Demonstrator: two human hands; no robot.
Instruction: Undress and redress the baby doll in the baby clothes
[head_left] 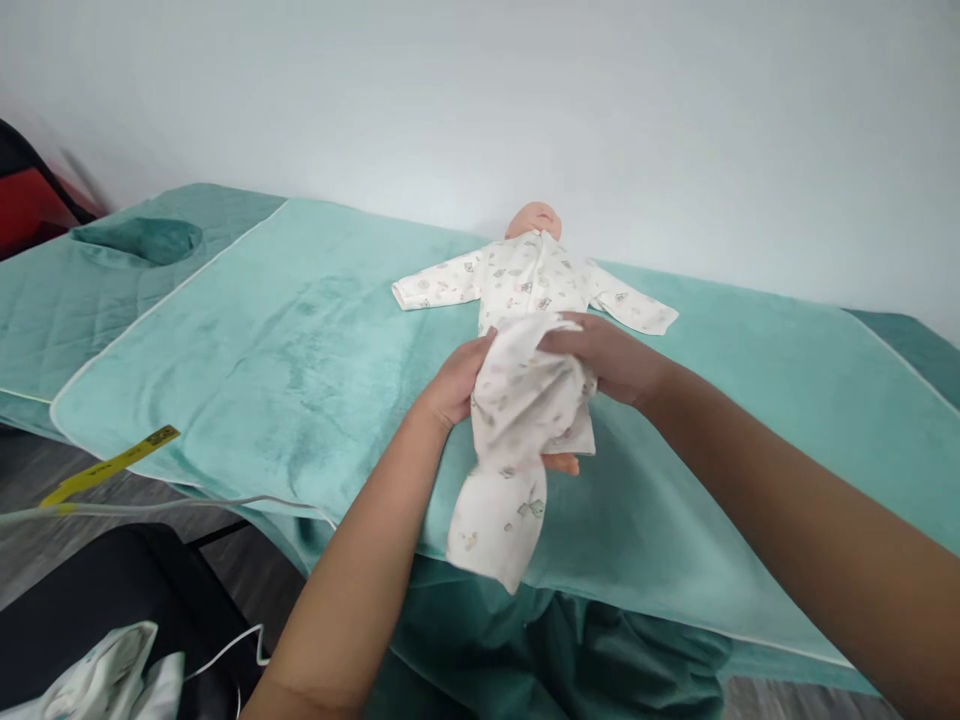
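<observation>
A baby doll (534,218) lies on its back, head toward the wall. It wears a white printed long-sleeved top (536,270) with the sleeves spread out. Over its lower body, my two hands hold white printed baby trousers (510,415), bunched at the upper edge. My left hand (461,380) grips the left side, thumb on top. My right hand (604,355) has its fingers closed in the cloth on the right side. One trouser leg hangs down toward me. A doll's foot (561,463) shows below the cloth; the rest of the legs is hidden.
A turquoise cover (300,340) lies over the long bed, with a face hole (139,243) at the left. A cable with a yellow tag (112,465) crosses the near left edge. Printed cloth (109,675) lies on a black chair (127,590). A white wall stands behind.
</observation>
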